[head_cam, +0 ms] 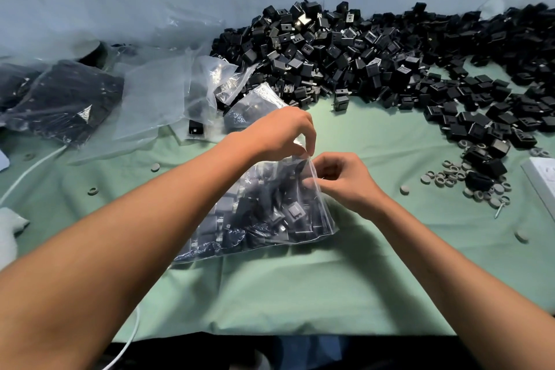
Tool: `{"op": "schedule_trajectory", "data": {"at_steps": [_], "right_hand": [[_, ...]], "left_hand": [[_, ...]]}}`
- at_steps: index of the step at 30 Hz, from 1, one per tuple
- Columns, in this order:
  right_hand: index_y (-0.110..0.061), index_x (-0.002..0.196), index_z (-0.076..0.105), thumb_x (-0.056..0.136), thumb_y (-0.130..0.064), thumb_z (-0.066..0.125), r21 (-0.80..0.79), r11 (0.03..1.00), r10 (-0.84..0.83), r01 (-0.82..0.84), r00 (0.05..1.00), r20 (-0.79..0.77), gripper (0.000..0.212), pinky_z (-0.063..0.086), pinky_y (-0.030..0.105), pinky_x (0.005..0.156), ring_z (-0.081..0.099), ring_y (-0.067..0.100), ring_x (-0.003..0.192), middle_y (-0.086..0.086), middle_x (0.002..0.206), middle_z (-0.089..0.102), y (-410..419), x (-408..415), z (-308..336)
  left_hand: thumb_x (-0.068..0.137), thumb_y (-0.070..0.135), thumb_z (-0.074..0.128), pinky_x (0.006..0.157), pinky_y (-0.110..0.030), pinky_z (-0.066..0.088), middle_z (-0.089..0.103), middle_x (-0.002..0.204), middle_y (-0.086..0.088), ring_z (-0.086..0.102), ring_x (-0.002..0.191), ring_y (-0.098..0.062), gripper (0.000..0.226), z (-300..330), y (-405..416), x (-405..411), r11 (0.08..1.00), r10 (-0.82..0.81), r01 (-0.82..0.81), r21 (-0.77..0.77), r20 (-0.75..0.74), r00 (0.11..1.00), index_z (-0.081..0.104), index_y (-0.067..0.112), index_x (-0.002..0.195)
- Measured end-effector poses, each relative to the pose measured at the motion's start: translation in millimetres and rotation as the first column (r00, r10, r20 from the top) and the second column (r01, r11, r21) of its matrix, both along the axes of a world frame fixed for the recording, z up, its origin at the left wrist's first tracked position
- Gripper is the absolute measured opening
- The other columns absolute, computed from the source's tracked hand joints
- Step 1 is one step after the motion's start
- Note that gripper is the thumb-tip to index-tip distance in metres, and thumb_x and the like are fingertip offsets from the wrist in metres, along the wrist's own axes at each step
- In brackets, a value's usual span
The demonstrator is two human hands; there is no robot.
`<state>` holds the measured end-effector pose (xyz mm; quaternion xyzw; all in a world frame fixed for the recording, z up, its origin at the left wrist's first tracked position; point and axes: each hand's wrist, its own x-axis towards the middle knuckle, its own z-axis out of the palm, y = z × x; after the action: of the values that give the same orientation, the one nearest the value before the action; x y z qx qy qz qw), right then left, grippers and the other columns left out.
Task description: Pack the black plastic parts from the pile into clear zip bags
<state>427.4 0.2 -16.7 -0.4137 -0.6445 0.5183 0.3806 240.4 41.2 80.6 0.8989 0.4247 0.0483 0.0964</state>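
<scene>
Mid-task, at the closing of one bag. Clear zip bag [270,213] lying on the green-covered bench [375,273] front and centre, well filled with black parts, mouth end raised toward the hands. Left hand [279,132] pinching the bag's top edge from above, fingertips curled down onto the plastic. Right hand [339,177] gripping the same edge just beside it, fingers curled round the strip. Judged step: pressing the zip seal shut; seal state itself not readable through blur and glare.

Done so far, as far as visible: one packed bag [60,99] of dark parts lying far left on the bench, more bagged dark stock partly out of view beyond it. Loose clear bags [168,90] heaped between that bag and the pile, some appearing to hold a few parts, contents hard to read through the film.

Left to do: a great deal. Pile of black plastic parts [360,57] running along the back wall from centre to far right, spilling forward onto the bench at right. One stray black part [341,100] apart from the pile's front edge.

Also present: grey rings [450,174] scattered at right, white cable [27,173] at left. Judged progress: early, most of the stock unpacked.
</scene>
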Motion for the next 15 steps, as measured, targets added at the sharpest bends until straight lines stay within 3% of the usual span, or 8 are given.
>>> {"op": "schedule_trajectory", "data": {"at_steps": [3,8,11,15], "right_hand": [[-0.008,0.092,0.076,0.077,-0.005,0.086,0.045,0.998,0.04,-0.042,0.998,0.039,0.018,0.057,0.04,0.071,0.065,0.016,0.073,0.011,0.087,0.076,-1.7,-1.2,0.2],[-0.009,0.107,0.069,0.075,-0.009,0.087,0.039,0.994,0.096,-0.098,0.995,0.034,0.036,0.056,0.05,0.077,0.066,0.024,0.08,0.011,0.094,0.077,-3.1,-6.5,-4.5],[-0.016,0.111,0.065,0.074,-0.011,0.089,-0.01,0.994,0.105,-0.105,0.994,0.0,0.045,0.058,0.037,0.067,0.072,0.021,0.077,0.009,0.089,0.077,-5.1,-10.0,-8.8],[-0.022,0.086,0.075,0.078,-0.018,0.086,0.005,0.994,0.105,-0.105,0.993,0.048,0.015,0.054,0.028,0.064,0.067,0.011,0.067,-0.001,0.075,0.075,-3.7,-13.4,-9.2]], "left_hand": [[0.083,0.01,0.081,0.089,-0.04,0.049,0.069,0.107,0.0,0.062,0.101,-0.02,0.015,-0.7,-1.5,1.1,1.0,0.006,-0.006,-0.003,-0.001,1.0,0.081,0.023,0.09],[0.084,0.011,0.08,0.089,-0.039,0.048,0.069,0.109,0.0,0.061,0.103,-0.02,0.015,-0.1,-1.7,1.5,1.0,0.009,-0.009,0.0,-0.019,1.0,0.081,0.023,0.092],[0.083,0.009,0.079,0.087,-0.038,0.047,0.069,0.108,0.0,0.061,0.102,-0.02,0.016,1.1,-1.8,-1.7,1.0,0.017,-0.017,-0.005,-0.002,1.0,0.082,0.023,0.092],[0.083,0.009,0.08,0.089,-0.039,0.048,0.069,0.107,0.0,0.061,0.102,-0.02,0.015,1.2,-2.6,-0.9,1.0,0.014,-0.014,-0.008,0.003,1.0,0.082,0.022,0.092]]}}
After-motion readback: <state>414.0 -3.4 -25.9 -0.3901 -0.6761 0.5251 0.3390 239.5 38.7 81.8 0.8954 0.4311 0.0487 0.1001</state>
